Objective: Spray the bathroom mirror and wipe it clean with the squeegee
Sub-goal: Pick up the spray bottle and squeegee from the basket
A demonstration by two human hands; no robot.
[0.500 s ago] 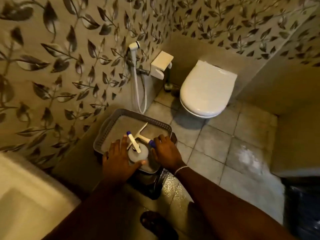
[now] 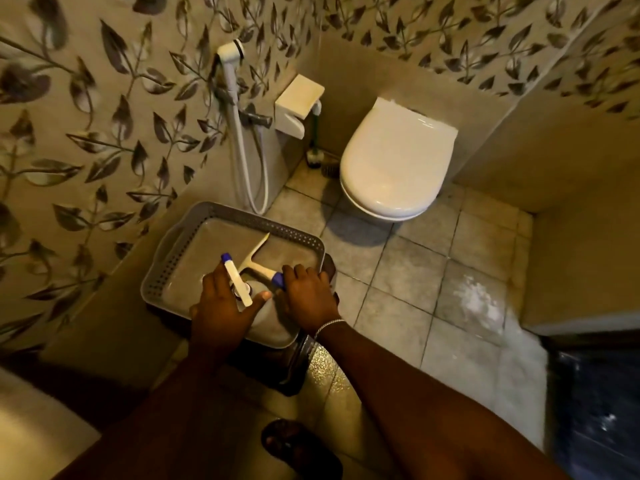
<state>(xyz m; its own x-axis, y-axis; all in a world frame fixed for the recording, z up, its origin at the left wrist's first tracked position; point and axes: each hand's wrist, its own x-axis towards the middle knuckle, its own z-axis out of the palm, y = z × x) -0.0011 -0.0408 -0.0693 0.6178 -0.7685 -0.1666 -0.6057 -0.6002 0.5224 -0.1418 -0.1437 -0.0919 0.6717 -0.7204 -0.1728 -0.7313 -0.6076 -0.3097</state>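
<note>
A grey perforated basket [image 2: 180, 258] stands on a dark stool by the left wall. In it stands a white spray bottle [image 2: 273, 327] with a cream trigger head and a blue nozzle [image 2: 227, 258]. My left hand [image 2: 221, 310] is wrapped around the bottle's neck, thumb on its right side. A cream squeegee [image 2: 258, 256] lies in the basket, blade pointing away from me. My right hand [image 2: 308, 296] is curled over the squeegee's blue handle end [image 2: 277, 279]. No mirror is in view.
A white toilet [image 2: 398, 161] with its lid down hangs on the far wall. A bidet hose [image 2: 242, 161] and a white paper holder [image 2: 298, 98] are on the left wall. A sink edge [image 2: 31, 427] shows at lower left. My sandalled foot [image 2: 298, 448] rests on the tiled floor.
Both hands stay on the bottle and the squeegee. Only my view has shifted slightly.
</note>
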